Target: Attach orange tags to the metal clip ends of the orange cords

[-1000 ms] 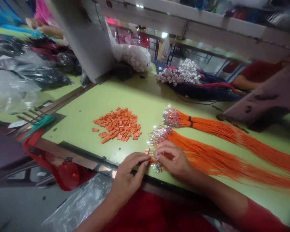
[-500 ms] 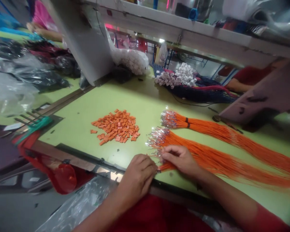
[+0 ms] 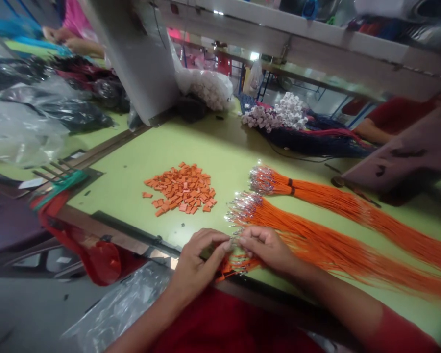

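My left hand (image 3: 202, 255) is at the table's front edge, its thumb and forefinger pinched together on something too small to make out. Close by on its right, my right hand (image 3: 268, 247) pinches what looks like the metal-tipped end of an orange wire; the fingers hide most of it. Under and between both hands lie more orange wires (image 3: 242, 264) with silvery tips. A loose bundle of orange wires (image 3: 297, 225) spreads rightward just beyond my right hand. Further back lies a second bundle (image 3: 316, 193), tied with black bands. Small flat orange plastic pieces (image 3: 183, 189) form a pile left of the bundles.
Dark cables with white connectors (image 3: 290, 113) lie at the back of the green table (image 3: 132, 171). Bagged parts (image 3: 213, 88) sit beside a grey upright (image 3: 139, 63). A red bracket (image 3: 103, 260) and metal prongs (image 3: 51, 171) are at left. Co-workers' arms (image 3: 375, 130) show behind.
My left hand has turned and lifted its fingers, so its thumb now shows against the forefinger. Both hands' fingertips have come closer together. More wire tips show beneath them. The view has shifted slightly.
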Demonstrator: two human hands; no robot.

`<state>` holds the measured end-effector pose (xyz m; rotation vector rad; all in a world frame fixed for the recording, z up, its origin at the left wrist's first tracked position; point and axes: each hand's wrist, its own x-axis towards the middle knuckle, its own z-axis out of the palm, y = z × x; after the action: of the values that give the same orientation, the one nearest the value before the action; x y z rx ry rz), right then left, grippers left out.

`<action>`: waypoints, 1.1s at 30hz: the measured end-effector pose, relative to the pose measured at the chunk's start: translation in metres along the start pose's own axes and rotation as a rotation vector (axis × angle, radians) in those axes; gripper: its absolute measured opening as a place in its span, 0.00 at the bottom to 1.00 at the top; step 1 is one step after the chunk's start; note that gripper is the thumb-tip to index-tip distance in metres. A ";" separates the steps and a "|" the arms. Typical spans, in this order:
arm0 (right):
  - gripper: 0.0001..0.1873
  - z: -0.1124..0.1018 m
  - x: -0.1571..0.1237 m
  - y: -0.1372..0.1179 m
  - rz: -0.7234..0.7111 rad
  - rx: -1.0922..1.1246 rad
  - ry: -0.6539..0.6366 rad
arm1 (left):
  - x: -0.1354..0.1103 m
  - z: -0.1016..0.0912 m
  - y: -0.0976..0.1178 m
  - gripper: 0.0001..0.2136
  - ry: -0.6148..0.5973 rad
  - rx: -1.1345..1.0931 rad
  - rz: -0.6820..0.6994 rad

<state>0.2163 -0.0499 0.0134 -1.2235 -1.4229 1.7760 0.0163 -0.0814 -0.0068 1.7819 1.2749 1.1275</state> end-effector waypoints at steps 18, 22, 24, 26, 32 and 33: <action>0.17 0.006 0.006 0.003 0.038 0.161 0.150 | 0.040 -0.026 -0.035 0.09 0.086 0.557 0.219; 0.17 0.007 0.005 0.000 0.050 0.176 0.136 | 0.061 -0.039 -0.045 0.10 -0.037 0.765 0.282; 0.17 0.007 0.005 -0.001 0.048 0.190 0.144 | 0.063 -0.040 -0.045 0.11 -0.134 0.798 0.277; 0.18 0.007 0.005 -0.002 0.045 0.203 0.159 | 0.061 -0.040 -0.042 0.12 -0.199 0.795 0.245; 0.19 0.007 0.005 0.000 0.027 0.180 0.197 | 0.045 -0.029 -0.026 0.08 -0.146 0.188 0.039; 0.19 0.007 0.004 0.000 0.021 0.179 0.202 | 0.041 -0.025 -0.022 0.07 -0.120 -0.010 -0.072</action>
<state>0.2085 -0.0493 0.0119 -1.2855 -1.1170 1.6986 -0.0086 -0.0345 -0.0049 1.7539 1.2497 0.9711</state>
